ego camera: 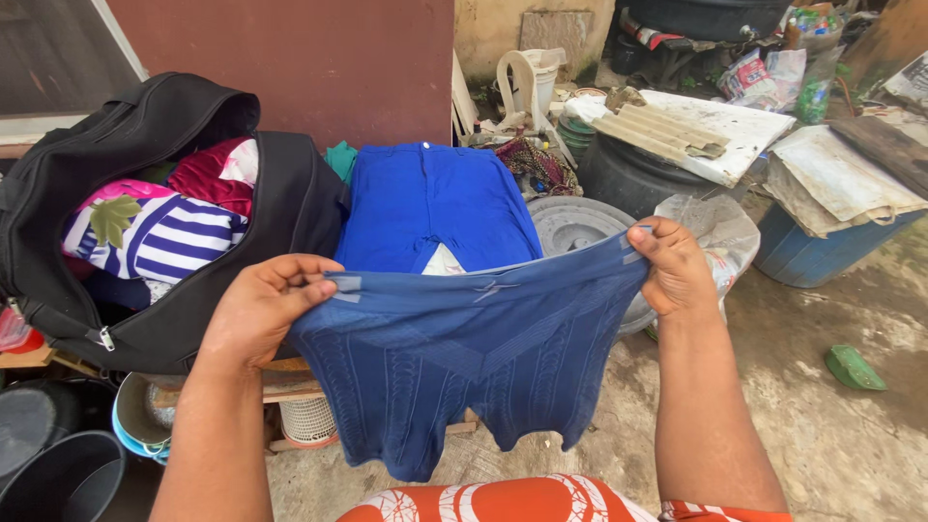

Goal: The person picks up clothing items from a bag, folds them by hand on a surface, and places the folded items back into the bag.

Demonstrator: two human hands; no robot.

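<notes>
Standing beside the low wooden bench (290,379), largest thing first: a black duffel bag (280,208) lies unzipped on it, stuffed with clothes, a purple-and-white striped piece with a green leaf print (159,232) on top. Just right of the bag, bright blue trousers (430,205) lie flat, already laid out smooth. Behind them a dark drum with a grey round lid (578,222).

In front, held up in the air over the trousers' lower edge: dark blue ribbed shorts (464,372), waistband stretched taut between 2 hands, legs hanging free. Left hand (263,307) pinches the left waistband corner, thumb on top, fingers curled under. Right hand (674,266) clamps the right corner likewise.

Judgement on doing it well: keep the waistband level and pulled even, so the 2 legs hang matched; the left leg looks to hang lower than the right, so a small shake would likely square it. Grip at the very corners seems right; bunching there would put creases in.

Small things: a white plastic basket (307,420) under the bench, a green scrap (855,368) on the concrete.
</notes>
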